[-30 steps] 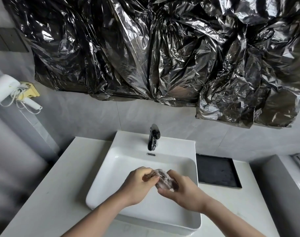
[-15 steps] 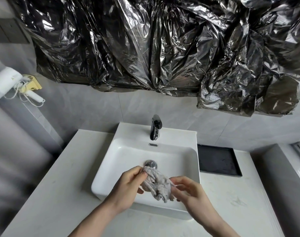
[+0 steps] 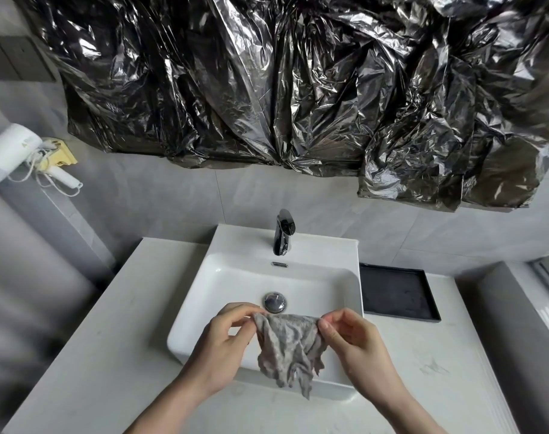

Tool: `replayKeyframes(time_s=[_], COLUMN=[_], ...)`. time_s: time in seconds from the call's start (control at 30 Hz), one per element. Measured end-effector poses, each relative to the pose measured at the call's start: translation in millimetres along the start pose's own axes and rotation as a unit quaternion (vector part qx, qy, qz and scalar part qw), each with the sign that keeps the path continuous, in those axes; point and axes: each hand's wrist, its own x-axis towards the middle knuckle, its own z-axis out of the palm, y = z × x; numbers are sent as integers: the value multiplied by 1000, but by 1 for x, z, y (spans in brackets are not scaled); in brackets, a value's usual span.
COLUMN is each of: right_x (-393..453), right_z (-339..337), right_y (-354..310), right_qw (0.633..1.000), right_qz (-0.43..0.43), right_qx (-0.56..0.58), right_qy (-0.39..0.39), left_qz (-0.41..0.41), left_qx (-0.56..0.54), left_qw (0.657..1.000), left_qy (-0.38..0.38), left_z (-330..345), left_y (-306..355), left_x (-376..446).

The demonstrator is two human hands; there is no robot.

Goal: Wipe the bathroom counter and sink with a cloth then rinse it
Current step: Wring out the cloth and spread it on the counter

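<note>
Cloth (image 3: 288, 349) grey, crumpled, hanging over near rim of sink (image 3: 204, 296). Top edge stretched between both hands. Left hand (image 3: 226, 343) pinches left corner, thumb and fingertips. Right hand (image 3: 351, 339) pinches right corner likewise. Drain (image 3: 275, 301) just beyond cloth. Tap (image 3: 284, 232) at far rim. Black tray (image 3: 395, 292) right of sink on counter (image 3: 110, 355). Hairdryer (image 3: 19, 151) on left wall.

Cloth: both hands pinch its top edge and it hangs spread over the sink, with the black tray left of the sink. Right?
Not quite. In the head view the tray lies right of the sink. Both hands, left and right, do pinch the cloth.
</note>
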Motion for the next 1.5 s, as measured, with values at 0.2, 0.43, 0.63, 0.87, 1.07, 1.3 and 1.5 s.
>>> replayKeyframes(time_s=[0.2, 0.43, 0.63, 0.87, 1.07, 1.3, 1.5], right_x=[1, 7, 13, 10, 3, -15, -36], right_z=[-3, 1, 10, 9, -2, 4, 14], right_y=[-23, -39, -40, -38, -23, -7, 0], right_qw=[999, 998, 993, 987, 998, 994, 969], right_qz=[-18, -41, 13, 39, 35, 17, -53], right_qx=[28, 46, 115, 156, 38, -104, -233], right_qy=[5, -22, -33, -2, 41, -28, -67], left_qz=[-42, -43, 129, 89, 89, 109, 77], left_qx=[-34, 37, 111, 57, 23, 29, 14], left_qw=[998, 996, 984, 994, 996, 993, 992], left_qy=[44, 68, -45, -31, 20, -20, -104], left_z=[-6, -2, 13, 25, 5, 0, -15], left_y=[-6, -1, 31, 23, 23, 41, 46], left_x=[8, 4, -26, -24, -16, -18, -25])
